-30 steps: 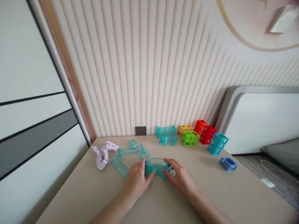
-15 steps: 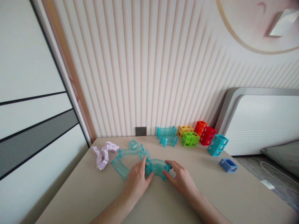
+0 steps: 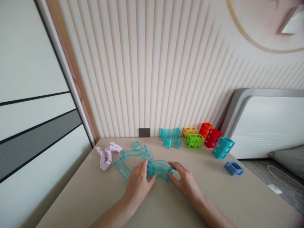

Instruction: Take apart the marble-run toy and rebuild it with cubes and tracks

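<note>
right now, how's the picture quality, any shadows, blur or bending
Head view: light is soft, with shadow beside the white wall fixture; wall ribs spread toward the top, likely wide-lens perspective; fine edges of the teal curved track between left hand and right hand look soft.

The curved track (image 3: pixel 161 167) is tinted a see-through teal, and the same tint is shared by the rear track pieces (image 3: pixel 171 133). The twisted puzzle (image 3: pixel 108 155) is patterned in lilac crossed by white lines. Plain single colours are shown by the yellow block (image 3: pixel 189 129), green block (image 3: pixel 194 141), orange block (image 3: pixel 205 129), red block (image 3: pixel 213 138), turquoise block (image 3: pixel 221 148) and blue block (image 3: pixel 234 172). The tabletop (image 3: pixel 166 205) is finished in plain beige-grey. The wall panel (image 3: pixel 142 63) is striped in cream; the cabinet (image 3: pixel 26 57) is banded white and grey with black lines.
</note>
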Demonstrator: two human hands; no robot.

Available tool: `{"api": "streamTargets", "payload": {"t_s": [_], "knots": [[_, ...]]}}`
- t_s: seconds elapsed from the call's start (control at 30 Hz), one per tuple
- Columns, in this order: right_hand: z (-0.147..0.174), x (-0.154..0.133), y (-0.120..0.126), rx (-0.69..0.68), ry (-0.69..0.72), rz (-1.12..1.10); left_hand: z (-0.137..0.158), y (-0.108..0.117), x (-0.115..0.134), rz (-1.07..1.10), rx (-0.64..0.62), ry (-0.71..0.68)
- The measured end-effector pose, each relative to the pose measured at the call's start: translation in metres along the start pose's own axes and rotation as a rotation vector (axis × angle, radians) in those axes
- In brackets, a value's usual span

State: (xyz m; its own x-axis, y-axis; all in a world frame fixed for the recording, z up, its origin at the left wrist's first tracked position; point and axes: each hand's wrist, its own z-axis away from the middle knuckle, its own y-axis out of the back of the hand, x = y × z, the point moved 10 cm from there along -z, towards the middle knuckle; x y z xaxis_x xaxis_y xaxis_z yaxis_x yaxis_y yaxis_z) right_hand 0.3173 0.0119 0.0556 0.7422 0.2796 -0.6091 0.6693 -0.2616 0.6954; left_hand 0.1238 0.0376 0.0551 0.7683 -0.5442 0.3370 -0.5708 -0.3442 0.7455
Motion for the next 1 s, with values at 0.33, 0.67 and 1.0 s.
{"api": "streamTargets", "payload": {"t_s": [0.33,0.67,1.0], "knots": [[0.001,-0.005,-0.003,-0.055,0.029,0.059,0.002,-0.009,0.001,-0.107,-0.116,0.014],[0.001,-0.006,-0.001,-0.03,0.04,0.105,0.002,-0.011,-0.002,-0.118,-0.165,0.052],[0.0,-0.002,0.007,0.042,0.02,0.126,0.001,-0.015,-0.001,-0.146,-0.195,0.035]]}}
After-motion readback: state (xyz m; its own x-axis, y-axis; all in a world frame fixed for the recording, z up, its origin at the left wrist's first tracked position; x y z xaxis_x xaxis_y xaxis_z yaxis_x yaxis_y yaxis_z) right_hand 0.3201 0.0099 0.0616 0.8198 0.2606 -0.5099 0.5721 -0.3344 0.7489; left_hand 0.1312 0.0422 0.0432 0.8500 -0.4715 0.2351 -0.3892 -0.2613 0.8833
